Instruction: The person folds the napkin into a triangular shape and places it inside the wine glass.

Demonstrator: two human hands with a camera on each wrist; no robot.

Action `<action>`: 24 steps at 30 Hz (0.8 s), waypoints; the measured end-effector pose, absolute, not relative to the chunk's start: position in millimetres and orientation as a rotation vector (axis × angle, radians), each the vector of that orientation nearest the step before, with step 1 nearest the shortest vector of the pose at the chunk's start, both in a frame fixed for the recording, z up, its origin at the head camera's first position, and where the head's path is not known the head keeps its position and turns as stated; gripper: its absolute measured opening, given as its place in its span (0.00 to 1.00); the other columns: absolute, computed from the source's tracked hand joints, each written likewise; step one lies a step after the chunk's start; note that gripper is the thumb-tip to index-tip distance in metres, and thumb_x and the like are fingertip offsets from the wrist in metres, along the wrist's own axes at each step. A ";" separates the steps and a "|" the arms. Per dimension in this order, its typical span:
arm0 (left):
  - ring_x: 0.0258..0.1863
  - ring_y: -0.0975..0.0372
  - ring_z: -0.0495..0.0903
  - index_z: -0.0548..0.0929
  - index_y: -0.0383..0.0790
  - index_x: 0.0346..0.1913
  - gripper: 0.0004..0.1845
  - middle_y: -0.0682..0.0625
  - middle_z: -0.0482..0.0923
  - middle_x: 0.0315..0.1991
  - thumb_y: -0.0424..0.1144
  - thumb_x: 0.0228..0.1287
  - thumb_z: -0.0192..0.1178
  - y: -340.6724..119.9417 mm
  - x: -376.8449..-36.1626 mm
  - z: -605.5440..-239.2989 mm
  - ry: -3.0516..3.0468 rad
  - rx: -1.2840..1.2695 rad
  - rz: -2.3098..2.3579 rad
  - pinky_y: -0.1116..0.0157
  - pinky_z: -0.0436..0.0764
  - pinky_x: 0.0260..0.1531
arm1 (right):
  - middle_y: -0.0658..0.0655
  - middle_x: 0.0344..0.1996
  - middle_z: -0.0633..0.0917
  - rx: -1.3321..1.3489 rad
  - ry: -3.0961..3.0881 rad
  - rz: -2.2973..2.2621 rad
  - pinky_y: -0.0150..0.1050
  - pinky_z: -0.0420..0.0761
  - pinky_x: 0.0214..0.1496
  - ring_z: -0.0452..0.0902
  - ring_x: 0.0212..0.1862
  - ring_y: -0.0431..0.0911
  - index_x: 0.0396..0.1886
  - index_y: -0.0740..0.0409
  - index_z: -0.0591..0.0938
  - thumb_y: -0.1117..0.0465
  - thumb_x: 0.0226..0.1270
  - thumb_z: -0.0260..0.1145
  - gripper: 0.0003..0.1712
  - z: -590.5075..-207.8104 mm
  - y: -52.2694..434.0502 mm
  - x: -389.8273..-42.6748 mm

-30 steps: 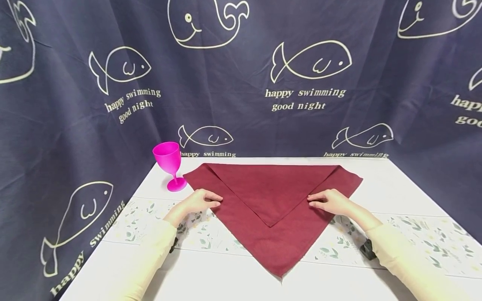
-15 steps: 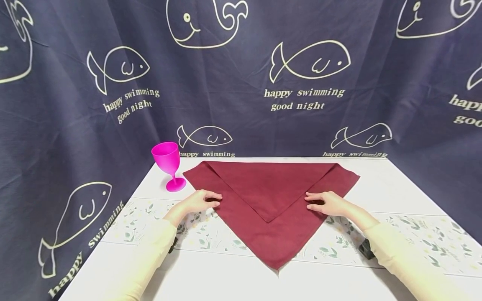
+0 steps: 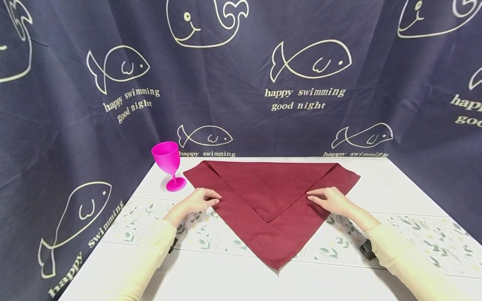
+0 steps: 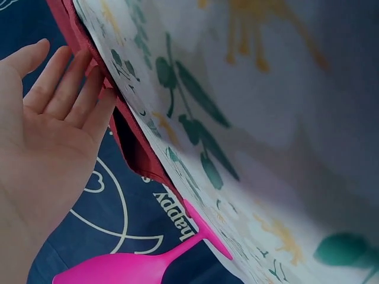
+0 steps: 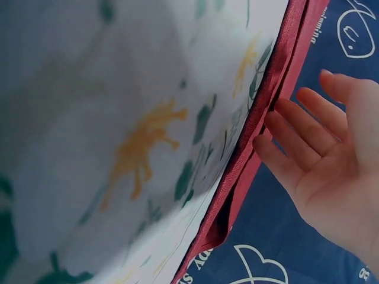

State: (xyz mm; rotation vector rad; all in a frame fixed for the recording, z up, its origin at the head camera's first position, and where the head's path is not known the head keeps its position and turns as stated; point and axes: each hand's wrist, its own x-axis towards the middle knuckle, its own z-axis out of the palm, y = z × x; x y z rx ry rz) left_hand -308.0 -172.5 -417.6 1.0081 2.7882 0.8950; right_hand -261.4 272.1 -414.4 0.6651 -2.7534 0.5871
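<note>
A dark red cloth napkin [image 3: 269,196] lies flat on the white table [image 3: 388,184], folded to a triangle with its tip toward me and a smaller folded layer on top. My left hand [image 3: 201,200] rests with straight fingers on the napkin's left slanted edge. My right hand [image 3: 327,200] lies the same way on the right edge. In the left wrist view the left hand's fingers [image 4: 77,83] touch the napkin's rim [image 4: 127,139]. The right wrist view shows the right hand's fingers [image 5: 296,136] against the napkin's doubled edge [image 5: 269,112].
A bright pink plastic goblet [image 3: 168,161] stands upright at the table's back left, just beside the napkin's left corner; its foot and stem [image 4: 177,248] appear in the left wrist view. A leaf-printed runner [image 3: 211,234] crosses the table under the napkin. A dark blue fish-print curtain [image 3: 241,83] hangs behind.
The napkin's near tip sits slightly farther from me than a second ago. Both hands stay on its edges, barely shifted.
</note>
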 end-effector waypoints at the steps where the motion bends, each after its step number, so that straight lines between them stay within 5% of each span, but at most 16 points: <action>1: 0.42 0.62 0.78 0.82 0.42 0.42 0.10 0.53 0.82 0.39 0.39 0.58 0.56 -172.5 -308.3 -417.5 2.790 1.014 0.905 0.63 0.76 0.44 | 0.50 0.29 0.85 0.660 -2.738 0.586 0.34 0.74 0.32 0.76 0.28 0.36 0.37 0.56 0.84 0.56 0.55 0.63 0.12 -413.7 272.1 -261.7; 10: 0.42 0.65 0.78 0.83 0.47 0.41 0.10 0.58 0.82 0.37 0.42 0.58 0.56 -172.6 -309.5 -417.2 2.815 0.967 0.895 0.66 0.75 0.42 | 0.46 0.23 0.85 0.633 -2.784 0.608 0.30 0.69 0.26 0.69 0.21 0.33 0.33 0.54 0.85 0.56 0.55 0.63 0.10 -411.7 270.4 -261.6; 16: 0.47 0.62 0.76 0.81 0.47 0.45 0.13 0.55 0.81 0.42 0.44 0.58 0.55 -172.8 -305.7 -415.5 2.797 0.882 0.874 0.62 0.73 0.47 | 0.50 0.32 0.85 0.679 -2.817 0.557 0.38 0.76 0.37 0.80 0.36 0.44 0.37 0.55 0.84 0.52 0.54 0.63 0.14 -414.4 269.4 -260.7; 24: 0.49 0.60 0.74 0.79 0.47 0.49 0.16 0.52 0.78 0.47 0.45 0.57 0.56 -171.0 -306.1 -416.6 2.798 0.852 0.798 0.60 0.71 0.50 | 0.61 0.50 0.77 0.782 -2.928 0.568 0.49 0.71 0.51 0.71 0.53 0.56 0.47 0.59 0.79 0.51 0.55 0.62 0.23 -417.8 271.2 -258.3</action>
